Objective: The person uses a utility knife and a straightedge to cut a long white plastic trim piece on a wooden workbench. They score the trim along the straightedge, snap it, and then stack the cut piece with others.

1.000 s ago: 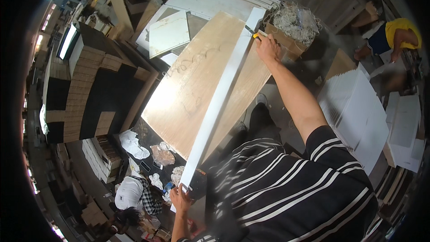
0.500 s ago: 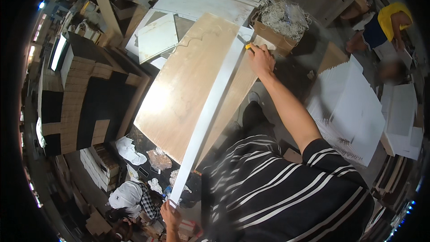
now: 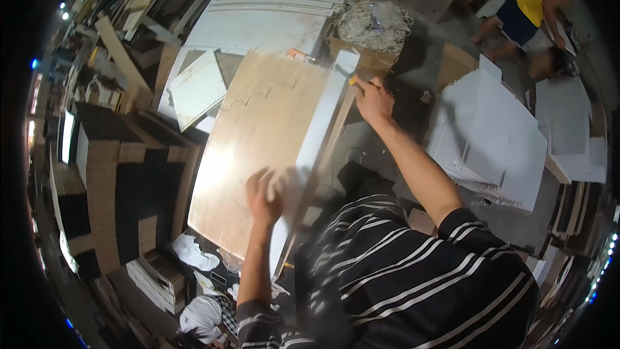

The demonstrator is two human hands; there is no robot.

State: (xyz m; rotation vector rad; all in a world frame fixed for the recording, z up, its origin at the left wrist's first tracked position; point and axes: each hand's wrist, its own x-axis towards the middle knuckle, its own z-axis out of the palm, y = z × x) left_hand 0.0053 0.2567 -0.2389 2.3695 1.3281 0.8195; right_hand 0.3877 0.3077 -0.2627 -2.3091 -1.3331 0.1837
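The left hand [image 3: 263,197] lies on the near part of a long white strip [image 3: 310,155], fingers spread but blurred, so how firmly it presses I cannot tell. The strip runs along the right edge of a tan plywood sheet [image 3: 252,136], from the near edge to the far right corner. There the right hand [image 3: 374,98] pinches a small yellow tool [image 3: 353,80] against the strip's far end. With one hand at each end, the strip could skew off the sheet's edge if the blurred hand slips, and a slipping tool could stray toward the cardboard box of shavings [image 3: 371,32] just beyond.
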